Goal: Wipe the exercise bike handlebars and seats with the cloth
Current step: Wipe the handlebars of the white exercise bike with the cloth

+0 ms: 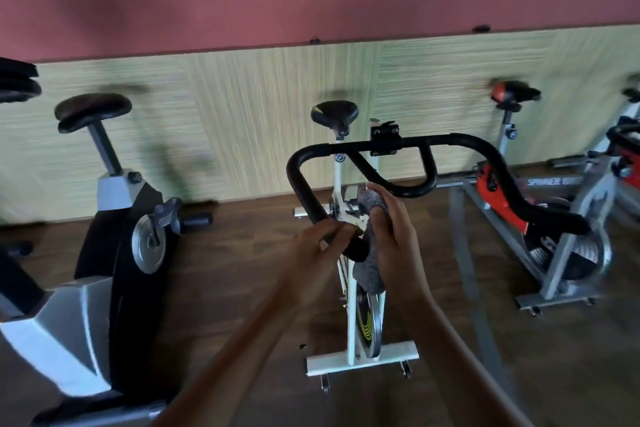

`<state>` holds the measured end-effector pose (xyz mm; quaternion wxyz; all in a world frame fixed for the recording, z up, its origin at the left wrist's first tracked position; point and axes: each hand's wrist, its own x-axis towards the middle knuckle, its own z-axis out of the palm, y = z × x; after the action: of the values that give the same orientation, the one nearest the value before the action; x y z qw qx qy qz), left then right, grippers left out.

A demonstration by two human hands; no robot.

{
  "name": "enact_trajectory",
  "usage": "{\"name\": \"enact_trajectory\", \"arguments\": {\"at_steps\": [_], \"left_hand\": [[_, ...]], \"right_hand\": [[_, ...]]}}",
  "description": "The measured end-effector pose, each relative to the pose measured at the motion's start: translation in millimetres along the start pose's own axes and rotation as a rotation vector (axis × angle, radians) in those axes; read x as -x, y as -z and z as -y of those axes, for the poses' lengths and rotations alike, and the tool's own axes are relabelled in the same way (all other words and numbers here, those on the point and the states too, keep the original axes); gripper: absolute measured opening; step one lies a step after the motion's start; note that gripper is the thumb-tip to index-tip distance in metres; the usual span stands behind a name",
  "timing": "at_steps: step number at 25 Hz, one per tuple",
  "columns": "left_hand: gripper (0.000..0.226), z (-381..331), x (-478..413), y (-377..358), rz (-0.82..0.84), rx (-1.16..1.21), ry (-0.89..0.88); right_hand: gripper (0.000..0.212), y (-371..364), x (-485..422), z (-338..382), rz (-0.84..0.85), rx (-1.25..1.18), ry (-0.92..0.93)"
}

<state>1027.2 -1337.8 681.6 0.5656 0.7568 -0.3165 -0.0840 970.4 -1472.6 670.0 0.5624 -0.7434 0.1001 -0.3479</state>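
centre frame: your right hand (391,229) curls round the soft, limp cloth (369,274), pressed to the end of the stiff handlebar (298,180); your left hand (311,246) grips that bar. hold the cloth bunched in your palm.

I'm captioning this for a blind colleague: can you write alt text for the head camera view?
A person's right hand holds a grey cloth against the near end of the black handlebar of a white bike; the left hand grips that end. A black bike stands left, a red bike right.
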Motion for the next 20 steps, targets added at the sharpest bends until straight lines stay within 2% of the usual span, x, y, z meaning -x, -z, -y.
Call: {"name": "enact_trajectory", "arguments": {"at_steps": [3,8,11,14,16,20], "left_hand": [[0.036,-5,7,-3,-0.017,0.078,-0.063],[0.024,14,14,-16,-0.121,0.23,-0.315],[0.024,25,11,-20,-0.133,0.237,-0.504],[0.024,47,1,-22,-0.142,0.23,-0.663],[0.024,60,-12,-20,-0.116,0.22,-0.747],[0.029,76,-23,-14,-0.047,0.197,-0.781]], "right_hand": [[0.032,-1,15,8,-0.071,-0.067,0.021],[0.034,-11,20,-8,-0.206,-0.16,0.231],[0.034,-18,27,-27,-0.256,-0.195,0.467],[0.036,-36,33,-64,-0.414,-0.171,0.874],[0.038,-54,23,-86,-0.516,-0.144,1.078],[0.04,-84,-3,-99,-0.709,-0.084,1.287]]}}
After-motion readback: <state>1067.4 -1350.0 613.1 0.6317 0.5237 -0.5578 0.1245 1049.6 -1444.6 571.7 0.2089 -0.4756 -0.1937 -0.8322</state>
